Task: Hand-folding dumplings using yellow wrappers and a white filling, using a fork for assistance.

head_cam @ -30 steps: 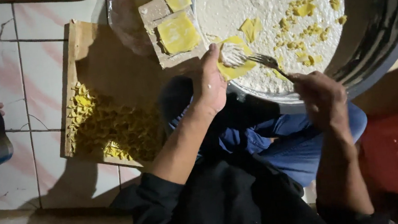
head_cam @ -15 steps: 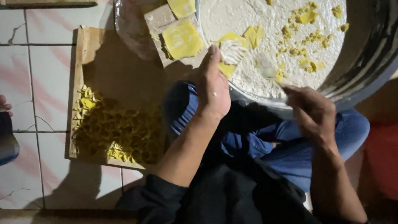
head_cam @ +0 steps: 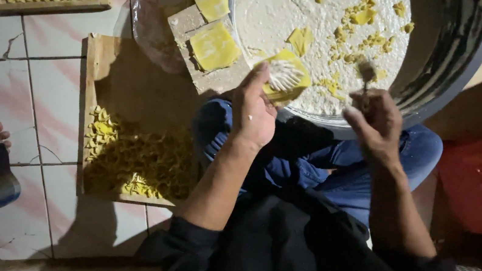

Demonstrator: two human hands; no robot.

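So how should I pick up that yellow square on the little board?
Pinch the yellow square by its near edge, coming from above on your side. It lies flat and thin on the board, so a fingertip has to slip under an edge. The left hand is closest.

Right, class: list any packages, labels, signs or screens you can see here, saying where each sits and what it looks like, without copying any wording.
Clear plastic bag: top centre, left of the big round basin, crumpled and see-through, partly under the stacked yellow dough squares.
No labels, signs or screens show.
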